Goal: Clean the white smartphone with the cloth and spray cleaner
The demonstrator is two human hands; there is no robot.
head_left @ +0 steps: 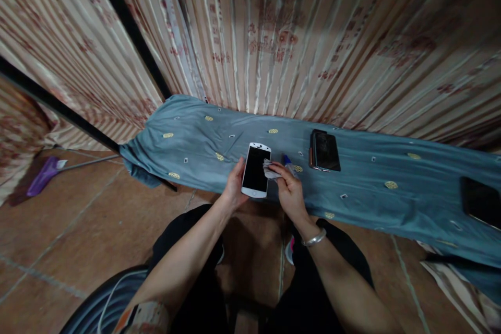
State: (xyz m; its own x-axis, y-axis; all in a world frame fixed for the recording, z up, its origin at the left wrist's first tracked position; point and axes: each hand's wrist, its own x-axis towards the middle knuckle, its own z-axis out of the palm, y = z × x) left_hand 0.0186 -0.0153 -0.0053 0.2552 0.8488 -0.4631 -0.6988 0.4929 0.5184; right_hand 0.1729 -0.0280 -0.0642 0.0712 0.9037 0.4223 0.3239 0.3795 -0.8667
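Observation:
A white smartphone [255, 171] with a dark screen is tilted up in my left hand [235, 182], which grips its left edge. My right hand [288, 188] pinches a crumpled grey-white cloth or tissue [270, 169] against the right side of the screen; I cannot tell which material it is. Just beyond my right fingers lies a blue-capped object [287, 160], perhaps a bottle or marker, partly hidden by the hand. To the right, a black phone [327, 151] rests on the cloth-covered bench, with a brownish edge showing on its left side.
A teal cloth with yellow prints [195, 138] covers the long narrow bench. Another dark phone [481, 201] lies at its far right. Pleated curtains [250, 36] hang behind. Black poles [129, 26] stand at the left, and a purple broom head [43, 175] rests on the tiled floor.

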